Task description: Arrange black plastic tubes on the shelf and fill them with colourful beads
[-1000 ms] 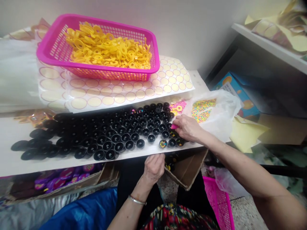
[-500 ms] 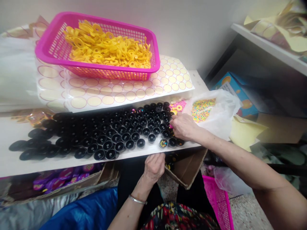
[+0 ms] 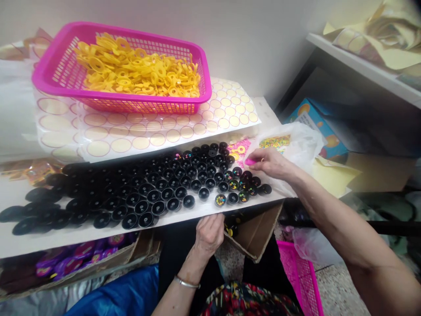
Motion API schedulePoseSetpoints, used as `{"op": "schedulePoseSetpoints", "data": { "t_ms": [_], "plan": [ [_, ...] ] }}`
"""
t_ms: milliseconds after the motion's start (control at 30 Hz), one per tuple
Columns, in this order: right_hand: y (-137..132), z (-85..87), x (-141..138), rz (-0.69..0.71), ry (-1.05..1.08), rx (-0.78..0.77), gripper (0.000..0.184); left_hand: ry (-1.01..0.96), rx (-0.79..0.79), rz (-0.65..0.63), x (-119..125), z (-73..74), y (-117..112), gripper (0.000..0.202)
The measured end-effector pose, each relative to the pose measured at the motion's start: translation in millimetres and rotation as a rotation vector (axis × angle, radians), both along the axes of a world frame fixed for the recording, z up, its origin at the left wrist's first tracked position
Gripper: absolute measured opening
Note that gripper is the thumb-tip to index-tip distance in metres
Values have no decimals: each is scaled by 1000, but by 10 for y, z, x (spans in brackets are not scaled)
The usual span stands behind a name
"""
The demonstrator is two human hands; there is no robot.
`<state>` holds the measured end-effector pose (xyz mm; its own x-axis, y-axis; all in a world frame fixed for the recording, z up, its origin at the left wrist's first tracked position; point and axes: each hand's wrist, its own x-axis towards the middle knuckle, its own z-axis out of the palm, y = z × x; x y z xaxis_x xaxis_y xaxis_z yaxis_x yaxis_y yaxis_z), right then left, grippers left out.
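Observation:
Many small black round caps (image 3: 154, 188) lie in rows on a white board (image 3: 82, 232); a few at the right end hold coloured beads (image 3: 220, 200). My right hand (image 3: 271, 163) hovers over the right end of the rows, fingers pinched on a small pink piece (image 3: 250, 162). Just behind it lies a clear plastic bag of coloured beads (image 3: 279, 142). My left hand (image 3: 209, 233) is curled below the board's front edge, its fingers hidden under the edge.
A pink basket (image 3: 66, 66) full of yellow rings (image 3: 138, 72) rests on sheets of round stickers (image 3: 158, 131) at the back. An open cardboard box (image 3: 256, 235) and a pink crate (image 3: 301, 276) sit below. Shelves with paper stand to the right.
My right hand has lifted from the caps and drawn back to the right toward the bead bag, still pinching the pink piece. My left hand stays at the board's edge.

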<state>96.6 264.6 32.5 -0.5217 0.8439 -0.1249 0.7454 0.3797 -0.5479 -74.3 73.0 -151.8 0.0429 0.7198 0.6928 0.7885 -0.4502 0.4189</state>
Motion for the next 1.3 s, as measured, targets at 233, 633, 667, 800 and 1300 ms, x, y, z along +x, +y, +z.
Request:
{"op": "schedulePoseSetpoints", "data": {
  "t_ms": [233,633,667,800,1300],
  "plan": [
    [561,-178,511,-267,-463,192,20,-8,68,-6,-13,-6,30,34],
    [889,-538,425,-155,-227,139,16,11,76,6,1,8,69,33],
    [888,-550,459,-159,-165,127,14,9,72,9,1,5,66,32],
    [822,-568,652,-240,106,88,14,9,68,9,-2,-14,56,30],
    [-668,-79,55,-238,700,-330,18,4,-64,9,20,-6,-20,19]
  ]
}}
